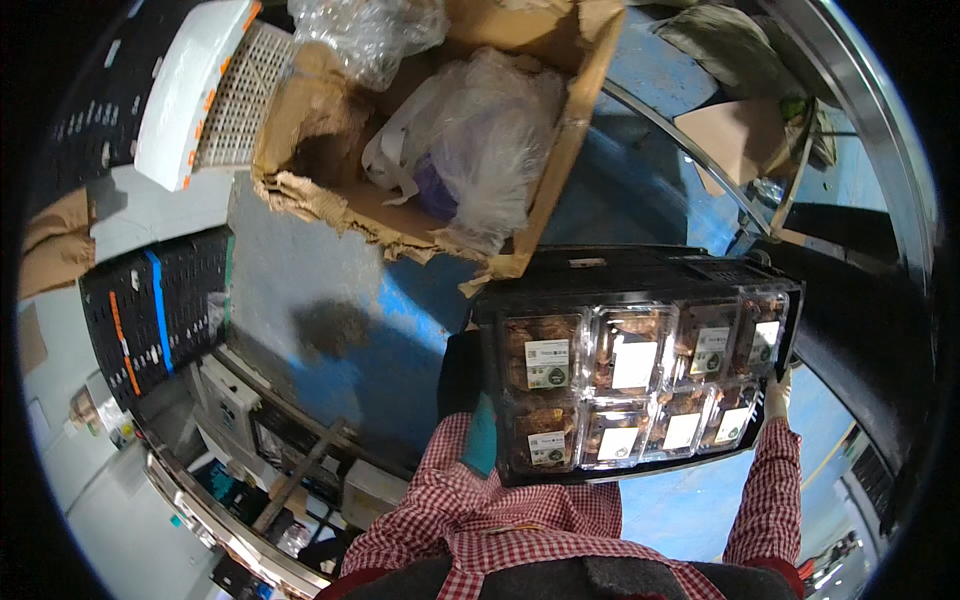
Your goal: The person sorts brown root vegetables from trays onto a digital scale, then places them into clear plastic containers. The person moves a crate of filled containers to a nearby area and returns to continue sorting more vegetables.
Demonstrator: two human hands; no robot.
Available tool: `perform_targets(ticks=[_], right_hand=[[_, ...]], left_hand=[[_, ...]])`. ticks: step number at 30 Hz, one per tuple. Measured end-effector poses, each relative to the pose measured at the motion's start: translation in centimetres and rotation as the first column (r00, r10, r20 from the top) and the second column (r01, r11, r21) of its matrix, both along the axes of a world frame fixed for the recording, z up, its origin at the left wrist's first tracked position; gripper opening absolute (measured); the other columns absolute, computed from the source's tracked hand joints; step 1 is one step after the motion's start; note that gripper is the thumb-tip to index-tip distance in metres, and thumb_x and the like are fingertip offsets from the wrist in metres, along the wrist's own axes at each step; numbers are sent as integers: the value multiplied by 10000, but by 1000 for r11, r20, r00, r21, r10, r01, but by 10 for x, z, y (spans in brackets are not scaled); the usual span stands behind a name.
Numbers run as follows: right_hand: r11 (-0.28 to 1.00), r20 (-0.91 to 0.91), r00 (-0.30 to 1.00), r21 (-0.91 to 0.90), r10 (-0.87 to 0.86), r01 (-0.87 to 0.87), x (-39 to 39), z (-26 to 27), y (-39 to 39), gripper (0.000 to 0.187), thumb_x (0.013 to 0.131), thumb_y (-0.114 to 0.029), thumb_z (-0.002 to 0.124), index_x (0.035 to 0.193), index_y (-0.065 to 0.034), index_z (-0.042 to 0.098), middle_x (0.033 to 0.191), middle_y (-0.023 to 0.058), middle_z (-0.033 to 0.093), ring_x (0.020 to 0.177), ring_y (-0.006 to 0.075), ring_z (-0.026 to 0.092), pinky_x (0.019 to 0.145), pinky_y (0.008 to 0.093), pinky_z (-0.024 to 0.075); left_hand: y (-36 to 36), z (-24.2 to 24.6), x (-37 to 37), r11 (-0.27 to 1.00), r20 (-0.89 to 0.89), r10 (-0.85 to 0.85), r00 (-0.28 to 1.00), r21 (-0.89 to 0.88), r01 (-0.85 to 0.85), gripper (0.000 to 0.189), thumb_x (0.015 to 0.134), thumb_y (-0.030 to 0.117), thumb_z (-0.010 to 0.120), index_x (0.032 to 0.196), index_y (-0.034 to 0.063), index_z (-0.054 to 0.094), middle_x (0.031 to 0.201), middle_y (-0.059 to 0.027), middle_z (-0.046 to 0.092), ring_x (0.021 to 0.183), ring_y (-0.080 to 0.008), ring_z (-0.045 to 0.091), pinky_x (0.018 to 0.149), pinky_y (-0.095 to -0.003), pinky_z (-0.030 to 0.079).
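A black plastic crate (pixel 637 279) is in front of my body, filled with clear lidded packs (pixel 544 352) of brown produce in two rows, each with a printed label. Wearing a teal glove or cuff, my left hand (pixel 480 439) is at the crate's left side; its fingers are hidden. My right hand (pixel 778 394), in a pale glove, grips the crate's right end, partly hidden by the rim. Both sleeves are red and white checked.
Ahead stands a torn cardboard box (pixel 577 127) holding plastic bags (pixel 487 142). Black crates (pixel 172 300) are stacked at left, near a white foam box (pixel 187 90). A metal rail (pixel 690 154) and a dark belt-like surface (pixel 847 330) lie at right.
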State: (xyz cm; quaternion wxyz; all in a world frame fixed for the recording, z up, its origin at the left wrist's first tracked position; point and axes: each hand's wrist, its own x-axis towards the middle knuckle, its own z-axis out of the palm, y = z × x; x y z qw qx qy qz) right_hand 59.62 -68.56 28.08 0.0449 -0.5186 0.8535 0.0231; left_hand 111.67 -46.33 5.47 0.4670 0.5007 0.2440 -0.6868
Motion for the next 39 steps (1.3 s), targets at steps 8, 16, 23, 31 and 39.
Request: perform_targets(ticks=[8,16,23,31,39], right_hand=[[968,293,924,128,-247,218,9,5,-29,443,936,-202,604,1331,-35,491,1132,58,611,930,196,561,810,335,458],[927,259,898,224,-355,302,-11,7,-29,512,936,-237,571,1394,-64,424,1227,85,560,1024,225,552,855,367,455],[799,340,722,245,-602,550,-54,19,-26,508,908,-143,564,1395,-74,432,1214,97,589,1008,227,588,887,361,463],[811,240,775,204,-585,549,-11,2,-5,370,929,-217,592,1267,-94,504,1000,55,586,819,219,553,777,354,447],[834,448,714,166,-538,526,-5,-3,1,296,939,-202,559,1212,-87,548,998,13,587,841,159,538,760,308,433]], left_hand=[[-12,9,-11,983,325,-181,928,101,156,553,995,496,393,945,9,651,866,-183,656,774,-337,631,652,-414,490],[-27,13,-21,950,547,-312,777,189,249,562,1001,458,392,883,-25,654,836,-275,634,794,-422,623,656,-455,476],[-26,6,-37,929,587,-369,721,202,311,519,1001,423,392,892,-2,669,805,-248,646,741,-434,614,620,-469,475],[-28,1,-34,907,608,-408,681,187,377,473,1002,379,421,919,-22,658,822,-270,640,762,-424,620,633,-470,471],[-23,4,-28,922,621,-382,685,198,334,477,1000,386,409,898,-13,650,829,-263,637,768,-418,621,666,-449,473]])
